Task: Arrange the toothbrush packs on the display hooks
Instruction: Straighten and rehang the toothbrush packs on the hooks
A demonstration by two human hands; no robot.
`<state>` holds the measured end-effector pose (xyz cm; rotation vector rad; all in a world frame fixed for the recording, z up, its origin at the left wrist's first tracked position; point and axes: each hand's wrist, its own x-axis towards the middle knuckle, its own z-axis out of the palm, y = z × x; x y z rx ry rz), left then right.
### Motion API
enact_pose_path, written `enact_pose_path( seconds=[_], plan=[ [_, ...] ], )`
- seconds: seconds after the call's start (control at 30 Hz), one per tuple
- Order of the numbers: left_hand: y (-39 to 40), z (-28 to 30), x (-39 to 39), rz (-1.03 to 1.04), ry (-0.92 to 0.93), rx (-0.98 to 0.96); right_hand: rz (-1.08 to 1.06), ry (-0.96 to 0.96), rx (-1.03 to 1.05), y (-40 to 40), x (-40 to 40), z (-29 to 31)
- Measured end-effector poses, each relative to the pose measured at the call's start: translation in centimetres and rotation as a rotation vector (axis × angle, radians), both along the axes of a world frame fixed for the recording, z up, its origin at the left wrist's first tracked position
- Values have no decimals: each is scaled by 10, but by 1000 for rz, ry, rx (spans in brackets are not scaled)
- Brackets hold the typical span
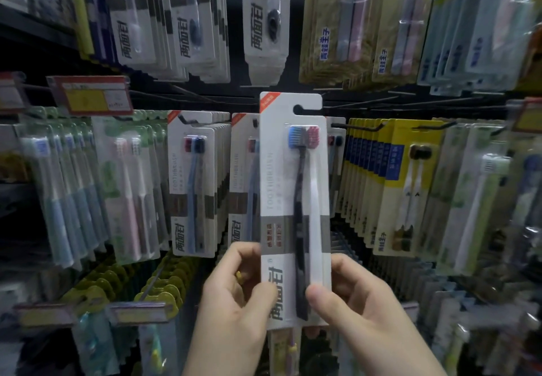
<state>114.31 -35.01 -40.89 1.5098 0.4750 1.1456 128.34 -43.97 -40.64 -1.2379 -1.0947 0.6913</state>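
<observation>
We've got the twin toothbrush pack [294, 199] upright before the hooked rows [199, 182], left hand [234, 296] and right hand [352, 296] both pinching its lower end.

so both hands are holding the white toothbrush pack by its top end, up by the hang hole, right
Not quite. Both hands do hold the white toothbrush pack, but by its bottom end: the left hand and right hand pinch the lower edges, while the hang hole sits free at the top. The head view shows it.

Display hooks [360, 127] carry rows of toothbrush packs [192, 185].
</observation>
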Motion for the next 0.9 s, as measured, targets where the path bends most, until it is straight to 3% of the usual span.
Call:
enact_pose_path(
  seconds=[0.2, 0.33, 0.9],
  plan=[
    [-4, -10, 22, 9, 108, -9, -71, 66, -25, -12, 15, 1],
    [-3, -13, 26, 47, 139, 15, -103, 10, -44, -12, 18, 0],
    [-8, -13, 24, 12, 48, 102, -126, -54, 44, -10, 7, -4]
  ],
)
